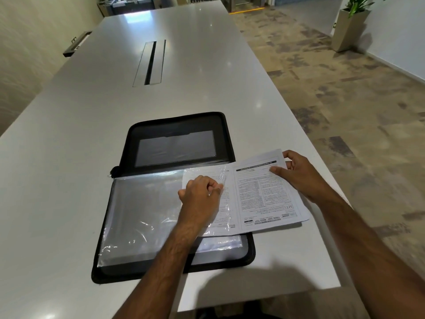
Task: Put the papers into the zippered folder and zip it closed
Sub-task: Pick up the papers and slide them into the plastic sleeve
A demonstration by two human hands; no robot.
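A black zippered folder (128, 146) lies open on the white table (92, 107), its far flap with a clear window, its near half covered by clear plastic sleeves (142, 208). Printed papers (259, 192) lie partly inside the top sleeve, their right part sticking out over the folder's right edge. My left hand (200, 196) pinches the sleeve's open edge over the papers. My right hand (296, 173) holds the papers' far right corner, thumb on top of the sheet.
A metal cable slot (150, 63) is set in the table's middle, farther back. The table's right edge runs close to my right forearm, with carpeted floor beyond. A planter (349, 26) stands at the far right.
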